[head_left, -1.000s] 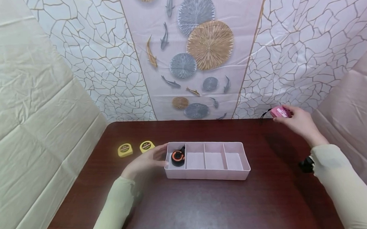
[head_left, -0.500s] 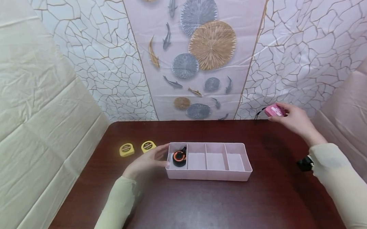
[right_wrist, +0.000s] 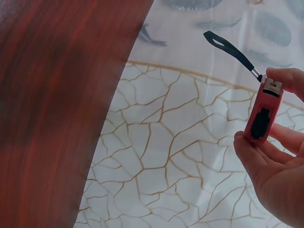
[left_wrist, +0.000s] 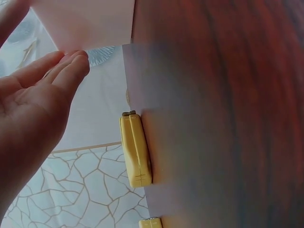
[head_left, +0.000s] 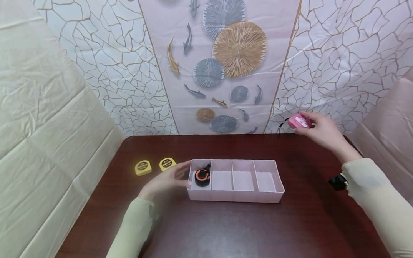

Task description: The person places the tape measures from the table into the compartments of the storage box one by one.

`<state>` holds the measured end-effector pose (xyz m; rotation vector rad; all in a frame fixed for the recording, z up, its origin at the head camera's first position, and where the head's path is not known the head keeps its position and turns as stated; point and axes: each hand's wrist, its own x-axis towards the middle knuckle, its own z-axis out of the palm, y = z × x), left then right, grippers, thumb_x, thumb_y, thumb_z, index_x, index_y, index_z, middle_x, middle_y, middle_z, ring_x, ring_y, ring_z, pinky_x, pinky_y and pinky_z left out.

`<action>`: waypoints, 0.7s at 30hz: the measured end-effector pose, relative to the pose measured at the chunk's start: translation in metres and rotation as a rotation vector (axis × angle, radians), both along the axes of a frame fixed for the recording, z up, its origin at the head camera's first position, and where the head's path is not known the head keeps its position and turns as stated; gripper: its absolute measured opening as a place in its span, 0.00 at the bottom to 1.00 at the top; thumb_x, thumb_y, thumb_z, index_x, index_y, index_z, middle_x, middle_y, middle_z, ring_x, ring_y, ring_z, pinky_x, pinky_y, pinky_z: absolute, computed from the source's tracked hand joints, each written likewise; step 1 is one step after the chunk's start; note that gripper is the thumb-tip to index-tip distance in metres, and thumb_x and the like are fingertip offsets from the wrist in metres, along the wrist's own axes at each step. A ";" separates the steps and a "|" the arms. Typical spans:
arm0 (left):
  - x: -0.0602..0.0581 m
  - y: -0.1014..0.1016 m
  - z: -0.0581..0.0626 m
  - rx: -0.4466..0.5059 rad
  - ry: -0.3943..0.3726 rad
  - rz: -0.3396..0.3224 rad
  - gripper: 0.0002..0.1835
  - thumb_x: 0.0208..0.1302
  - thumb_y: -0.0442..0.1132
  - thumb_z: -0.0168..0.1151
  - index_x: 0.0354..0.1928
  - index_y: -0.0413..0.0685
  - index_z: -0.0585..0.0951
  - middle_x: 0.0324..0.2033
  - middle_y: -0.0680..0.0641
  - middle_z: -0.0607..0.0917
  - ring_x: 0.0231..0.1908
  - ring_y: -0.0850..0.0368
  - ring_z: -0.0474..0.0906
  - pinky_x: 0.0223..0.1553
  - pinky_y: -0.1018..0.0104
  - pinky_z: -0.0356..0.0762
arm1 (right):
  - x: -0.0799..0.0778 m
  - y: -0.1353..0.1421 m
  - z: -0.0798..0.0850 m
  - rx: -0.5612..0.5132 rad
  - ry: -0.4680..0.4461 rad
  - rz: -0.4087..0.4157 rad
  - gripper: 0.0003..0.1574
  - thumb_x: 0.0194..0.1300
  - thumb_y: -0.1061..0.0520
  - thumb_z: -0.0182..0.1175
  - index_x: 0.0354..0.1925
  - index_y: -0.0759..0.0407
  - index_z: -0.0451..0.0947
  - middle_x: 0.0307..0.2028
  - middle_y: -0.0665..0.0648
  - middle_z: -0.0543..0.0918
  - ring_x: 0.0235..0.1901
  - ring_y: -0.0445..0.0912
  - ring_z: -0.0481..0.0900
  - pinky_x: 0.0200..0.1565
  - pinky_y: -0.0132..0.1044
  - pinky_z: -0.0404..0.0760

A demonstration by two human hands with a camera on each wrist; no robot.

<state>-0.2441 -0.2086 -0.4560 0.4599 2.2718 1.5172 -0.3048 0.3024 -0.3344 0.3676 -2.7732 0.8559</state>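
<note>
A pale pink divided organizer box [head_left: 237, 196] sits on the dark wood table, a black and orange tape measure [head_left: 202, 176] in its leftmost compartment. My left hand [head_left: 165, 181] touches the box's left end with fairly straight fingers; the left wrist view shows the fingertips [left_wrist: 78, 59] against the box wall. Well above the table's far right part, my right hand [head_left: 322, 131] pinches a pink tape measure [head_left: 299, 121] between thumb and fingers. Its black wrist strap [right_wrist: 230, 49] dangles free. Behind my left hand lie two yellow tape measures [head_left: 143, 167], one partly hidden by the fingers.
Three compartments of the box hold nothing. The dark wood table [head_left: 218, 236] ends at a patterned backdrop [head_left: 240, 104], with cloth hangings [head_left: 53, 112] along both sides. A black device [head_left: 338, 182] is strapped at my right wrist.
My right hand has carried the pink tape measure left and slightly upward. The left hand stays at the box's end; the small overall shift comes from the head camera.
</note>
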 end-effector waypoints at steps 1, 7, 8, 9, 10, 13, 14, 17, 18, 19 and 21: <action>0.000 0.000 0.000 0.001 -0.002 -0.001 0.45 0.61 0.41 0.74 0.78 0.55 0.61 0.74 0.54 0.65 0.74 0.55 0.58 0.73 0.51 0.56 | 0.000 -0.002 0.000 -0.006 0.000 0.006 0.45 0.65 0.50 0.68 0.71 0.71 0.64 0.59 0.78 0.75 0.55 0.68 0.77 0.47 0.50 0.75; 0.000 0.000 -0.002 0.008 -0.002 -0.003 0.45 0.61 0.41 0.74 0.77 0.56 0.61 0.74 0.54 0.65 0.74 0.55 0.58 0.73 0.51 0.55 | 0.001 -0.011 0.003 -0.031 0.002 0.040 0.46 0.64 0.51 0.68 0.70 0.73 0.64 0.61 0.79 0.73 0.57 0.71 0.76 0.53 0.59 0.77; 0.000 0.000 -0.003 0.004 -0.002 -0.002 0.45 0.61 0.41 0.74 0.77 0.56 0.61 0.74 0.54 0.65 0.74 0.55 0.58 0.73 0.51 0.55 | 0.002 -0.012 0.004 -0.032 0.001 0.044 0.46 0.64 0.52 0.69 0.70 0.73 0.64 0.61 0.79 0.72 0.57 0.72 0.76 0.54 0.60 0.76; 0.000 0.000 -0.003 0.000 0.000 -0.004 0.45 0.61 0.41 0.74 0.77 0.57 0.62 0.74 0.55 0.65 0.74 0.55 0.58 0.73 0.51 0.55 | 0.002 -0.013 0.005 -0.036 -0.005 0.047 0.46 0.64 0.52 0.69 0.70 0.74 0.64 0.62 0.79 0.72 0.57 0.72 0.76 0.55 0.61 0.76; 0.000 0.000 -0.004 -0.002 0.005 -0.006 0.45 0.61 0.41 0.74 0.77 0.56 0.62 0.74 0.54 0.65 0.74 0.55 0.58 0.73 0.50 0.55 | 0.002 -0.014 0.005 -0.034 -0.007 0.048 0.46 0.64 0.52 0.69 0.70 0.73 0.64 0.62 0.79 0.72 0.57 0.72 0.75 0.55 0.62 0.75; 0.001 0.000 -0.003 -0.020 0.008 -0.006 0.45 0.61 0.42 0.74 0.77 0.58 0.62 0.74 0.56 0.66 0.74 0.56 0.59 0.73 0.51 0.56 | 0.003 -0.018 0.009 -0.030 -0.020 0.045 0.46 0.64 0.52 0.69 0.71 0.71 0.64 0.63 0.77 0.72 0.58 0.70 0.75 0.56 0.61 0.75; 0.001 0.000 -0.003 -0.019 0.011 -0.007 0.45 0.61 0.42 0.74 0.77 0.57 0.62 0.74 0.55 0.66 0.74 0.56 0.59 0.73 0.50 0.56 | 0.003 -0.019 0.010 -0.031 -0.023 0.046 0.46 0.64 0.52 0.69 0.71 0.71 0.63 0.63 0.77 0.72 0.59 0.70 0.75 0.56 0.61 0.75; 0.000 0.000 -0.001 -0.019 0.008 -0.006 0.45 0.60 0.43 0.75 0.77 0.58 0.62 0.73 0.55 0.66 0.73 0.57 0.60 0.73 0.51 0.56 | 0.004 -0.023 0.013 -0.034 -0.023 0.053 0.46 0.63 0.52 0.70 0.72 0.69 0.64 0.64 0.76 0.72 0.59 0.70 0.75 0.56 0.60 0.75; 0.000 0.001 -0.001 -0.016 0.009 -0.007 0.46 0.60 0.43 0.75 0.77 0.58 0.62 0.73 0.55 0.66 0.73 0.57 0.60 0.73 0.51 0.56 | 0.005 -0.024 0.014 -0.036 -0.019 0.056 0.46 0.63 0.52 0.70 0.72 0.68 0.64 0.64 0.75 0.72 0.59 0.70 0.75 0.56 0.60 0.75; 0.000 0.001 0.000 -0.016 0.007 -0.007 0.46 0.60 0.43 0.75 0.77 0.58 0.62 0.73 0.56 0.66 0.73 0.58 0.60 0.73 0.52 0.56 | 0.005 -0.026 0.014 -0.037 -0.016 0.056 0.46 0.63 0.52 0.70 0.72 0.68 0.64 0.64 0.75 0.71 0.59 0.70 0.75 0.56 0.60 0.75; -0.001 0.000 -0.001 -0.010 0.006 -0.008 0.45 0.60 0.43 0.75 0.77 0.58 0.62 0.73 0.56 0.67 0.73 0.58 0.60 0.73 0.52 0.56 | 0.006 -0.028 0.015 -0.044 -0.006 0.065 0.46 0.62 0.53 0.70 0.71 0.69 0.65 0.64 0.75 0.71 0.59 0.70 0.75 0.57 0.61 0.75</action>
